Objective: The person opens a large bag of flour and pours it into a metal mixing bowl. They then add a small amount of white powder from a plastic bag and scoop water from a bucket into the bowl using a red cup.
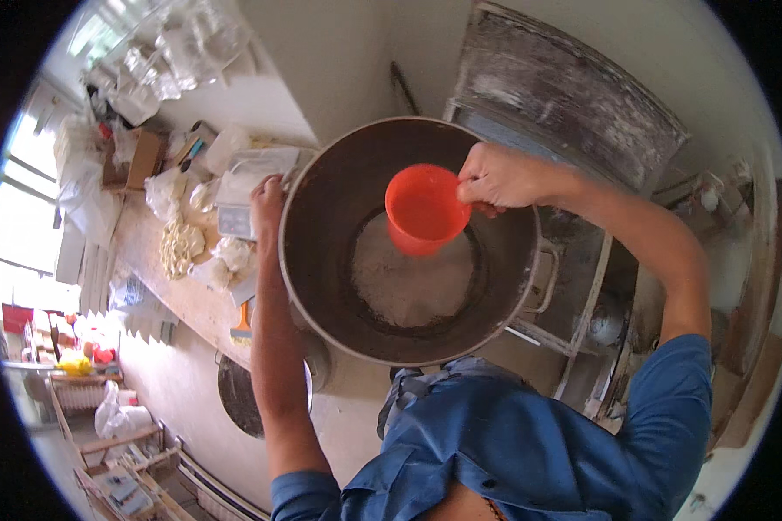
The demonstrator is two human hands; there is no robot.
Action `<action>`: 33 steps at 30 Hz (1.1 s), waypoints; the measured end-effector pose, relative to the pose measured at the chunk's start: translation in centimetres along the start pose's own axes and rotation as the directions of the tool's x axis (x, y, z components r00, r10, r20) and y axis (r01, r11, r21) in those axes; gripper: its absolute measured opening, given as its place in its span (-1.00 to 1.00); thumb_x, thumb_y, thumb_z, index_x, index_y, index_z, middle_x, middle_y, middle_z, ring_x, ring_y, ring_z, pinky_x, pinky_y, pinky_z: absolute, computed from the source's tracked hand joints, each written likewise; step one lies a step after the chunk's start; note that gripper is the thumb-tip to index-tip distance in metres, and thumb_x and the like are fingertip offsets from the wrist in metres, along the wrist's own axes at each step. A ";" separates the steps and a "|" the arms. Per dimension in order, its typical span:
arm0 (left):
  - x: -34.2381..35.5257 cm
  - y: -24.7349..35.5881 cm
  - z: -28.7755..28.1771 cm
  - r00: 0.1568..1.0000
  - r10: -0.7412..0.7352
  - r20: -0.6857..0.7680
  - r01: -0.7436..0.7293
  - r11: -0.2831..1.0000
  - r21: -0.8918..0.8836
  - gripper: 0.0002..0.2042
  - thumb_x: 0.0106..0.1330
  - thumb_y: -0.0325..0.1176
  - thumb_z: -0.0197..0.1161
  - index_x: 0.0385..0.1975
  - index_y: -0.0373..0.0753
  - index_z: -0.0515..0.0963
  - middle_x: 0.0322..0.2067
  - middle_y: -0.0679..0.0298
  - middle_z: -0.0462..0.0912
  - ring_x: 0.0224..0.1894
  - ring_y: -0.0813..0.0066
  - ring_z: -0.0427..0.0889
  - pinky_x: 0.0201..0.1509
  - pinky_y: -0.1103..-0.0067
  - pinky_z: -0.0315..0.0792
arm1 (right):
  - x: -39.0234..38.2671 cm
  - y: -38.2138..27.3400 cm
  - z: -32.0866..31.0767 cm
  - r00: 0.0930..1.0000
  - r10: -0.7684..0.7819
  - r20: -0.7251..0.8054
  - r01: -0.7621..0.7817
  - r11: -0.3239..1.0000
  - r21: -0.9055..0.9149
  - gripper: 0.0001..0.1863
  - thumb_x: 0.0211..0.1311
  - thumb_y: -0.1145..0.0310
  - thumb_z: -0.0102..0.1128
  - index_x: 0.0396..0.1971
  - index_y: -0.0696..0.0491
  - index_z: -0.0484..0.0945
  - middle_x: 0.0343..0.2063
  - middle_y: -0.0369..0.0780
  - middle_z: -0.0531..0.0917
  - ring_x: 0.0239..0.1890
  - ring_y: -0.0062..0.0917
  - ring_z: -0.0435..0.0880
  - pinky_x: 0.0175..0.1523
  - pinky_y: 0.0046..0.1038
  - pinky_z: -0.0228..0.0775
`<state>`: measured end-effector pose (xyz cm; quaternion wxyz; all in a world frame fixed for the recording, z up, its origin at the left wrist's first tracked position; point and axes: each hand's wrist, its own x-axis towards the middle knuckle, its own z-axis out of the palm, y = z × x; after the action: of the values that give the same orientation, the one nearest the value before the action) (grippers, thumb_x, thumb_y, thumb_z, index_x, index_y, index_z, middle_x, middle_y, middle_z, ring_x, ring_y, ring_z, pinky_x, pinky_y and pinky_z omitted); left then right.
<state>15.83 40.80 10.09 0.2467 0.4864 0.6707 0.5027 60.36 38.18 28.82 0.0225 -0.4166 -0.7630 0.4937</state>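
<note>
A large dark metal pot (321, 234) stands in front of me, with pale cloudy liquid (413, 286) low in its bottom. My right hand (500, 178) grips the handle of an orange plastic cup (424, 208) and holds it inside the pot, above the liquid. My left hand (267, 198) is closed on the pot's left rim. The pot's right side handle (543, 278) sticks out over a metal stand.
A wooden counter (152, 252) to the left carries plastic bags, white lumps and a clear box (252, 187). A worn board (573, 95) leans behind the pot. Another round vessel (239, 395) sits on the floor below. A white metal frame (582, 321) stands to the right.
</note>
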 end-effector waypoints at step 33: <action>-0.3 0.0 0.0 0.996 0.022 0.085 -0.009 0.990 -0.141 -0.56 0.47 -0.19 -0.01 -0.08 -0.37 0.75 -0.27 0.12 0.78 -0.27 0.38 0.67 -0.11 0.41 0.53 | -6.5 -3.7 1.2 0.726 -0.548 -0.415 -0.317 0.269 -0.909 -0.91 0.14 0.28 0.32 -0.51 -0.11 0.74 -0.55 -0.26 0.72 -0.44 -0.39 0.80 -0.42 -0.22 0.54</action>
<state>15.91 40.56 10.05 0.3052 0.4944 0.6186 0.5289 61.77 32.37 33.50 0.0821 -0.4255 -0.8633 -0.2586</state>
